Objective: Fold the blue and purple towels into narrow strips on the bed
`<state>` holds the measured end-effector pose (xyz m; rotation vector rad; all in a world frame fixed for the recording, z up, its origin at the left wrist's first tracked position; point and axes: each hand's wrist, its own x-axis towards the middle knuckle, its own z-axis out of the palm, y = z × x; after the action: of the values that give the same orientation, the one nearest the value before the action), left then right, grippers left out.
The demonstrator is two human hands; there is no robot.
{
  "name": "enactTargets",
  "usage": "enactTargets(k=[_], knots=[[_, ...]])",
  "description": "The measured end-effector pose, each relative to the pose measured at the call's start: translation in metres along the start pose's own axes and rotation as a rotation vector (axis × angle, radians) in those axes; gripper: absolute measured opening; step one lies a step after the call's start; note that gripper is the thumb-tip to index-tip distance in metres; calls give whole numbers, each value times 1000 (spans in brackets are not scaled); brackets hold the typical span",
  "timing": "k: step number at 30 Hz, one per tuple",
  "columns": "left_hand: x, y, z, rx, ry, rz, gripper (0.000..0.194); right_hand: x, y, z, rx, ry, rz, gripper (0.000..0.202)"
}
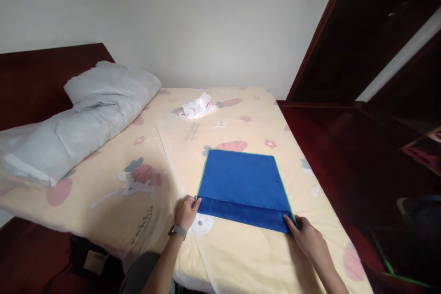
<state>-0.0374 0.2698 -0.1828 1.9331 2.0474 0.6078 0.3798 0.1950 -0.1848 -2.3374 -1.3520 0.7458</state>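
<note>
A blue cloth [243, 177] with thin green edging lies flat on the bed, its near edge folded over into a narrow band. My left hand [186, 211] pinches the left end of that band between thumb and fingers; a watch with a grey strap is on the wrist. At the band's right end, my right hand [306, 234] grips the other corner, thumb on top and the fingers partly hidden.
The bed [255, 257] has a cream sheet with carrot and rabbit prints. A white plastic bag [199, 106] lies beyond the cloth. Grey bedding [93, 117] is heaped at the left, by the dark red headboard [37, 78]. A black bag sits on the floor at lower left.
</note>
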Motion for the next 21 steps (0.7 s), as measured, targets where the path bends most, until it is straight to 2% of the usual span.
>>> enactTargets(k=[3, 9, 13, 15, 18, 21], knots=[[0, -1, 1, -134, 19, 35, 30, 0, -3, 0, 29, 21, -53, 53], [-11, -6, 1, -485, -36, -114, 26, -20, 5, -5, 309, 84, -28, 52], [-32, -11, -13, -439, -83, -108, 22, -35, 25, -2, 302, 25, -89, 50], [-45, -12, -26, -317, -57, -22, 22, -40, 35, -1, 232, 64, -199, 43], [-59, -10, -47, -224, -30, 205, 24, -47, 45, -4, 98, 201, -431, 37], [-64, -6, -58, -217, -171, 393, 35, -51, 46, -7, 20, 115, -602, 42]])
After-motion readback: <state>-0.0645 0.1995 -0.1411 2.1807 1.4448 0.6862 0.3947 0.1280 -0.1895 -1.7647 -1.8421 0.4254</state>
